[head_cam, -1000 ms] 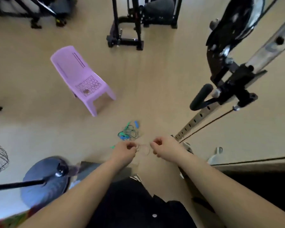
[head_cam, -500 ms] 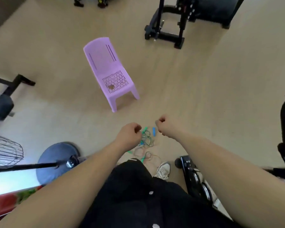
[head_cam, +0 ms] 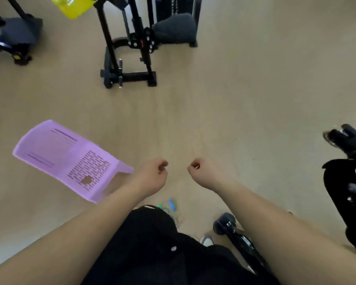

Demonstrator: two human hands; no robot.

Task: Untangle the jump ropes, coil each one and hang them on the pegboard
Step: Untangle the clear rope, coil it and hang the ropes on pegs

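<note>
My left hand [head_cam: 152, 175] and my right hand [head_cam: 203, 173] have moved apart. A moment ago they were almost touching; now there is a gap of bare floor [head_cam: 245, 110] between them. Both hands are curled tight, and each one pinches a tiny orange bit. I think it is the thin rope [head_cam: 196, 167], but the part between my hands is too thin to see.

My head has come up too. The pile of jump ropes [head_cam: 170, 205] was out in front of my hands before. Now it sits at 6 o'clock from them, close to my black shirt [head_cam: 152, 243], with only a green end and a blue end peeking out. The purple chair [head_cam: 70, 159] is at 9 o'clock, and the black frame [head_cam: 130, 58] is far off at 12.

I think I am pulling one rope out of the knot. Nothing is coiled yet, and I cannot see the pegboard.
</note>
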